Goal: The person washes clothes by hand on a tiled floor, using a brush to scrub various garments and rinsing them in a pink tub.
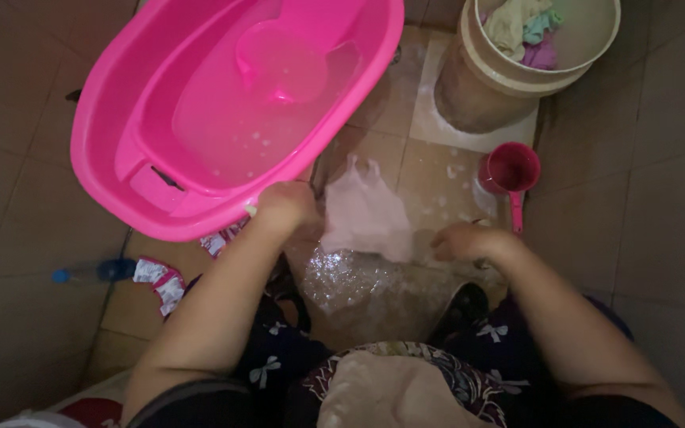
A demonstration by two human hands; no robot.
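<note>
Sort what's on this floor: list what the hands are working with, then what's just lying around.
In use:
left hand gripping the pink tub
right hand by the wet pink garment

Lying about:
red scoop
beige bucket of clothes
torn sachets
blue-capped bottle

sachets (162, 281): torn, red-white, floor left of knee | sachet (220, 240): under tub rim (200, 218)

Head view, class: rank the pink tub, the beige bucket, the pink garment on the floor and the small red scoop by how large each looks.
1. pink tub, by far the largest.
2. beige bucket, cut off by the frame's top edge, so its full size is unsure.
3. pink garment.
4. red scoop, the smallest.
</note>
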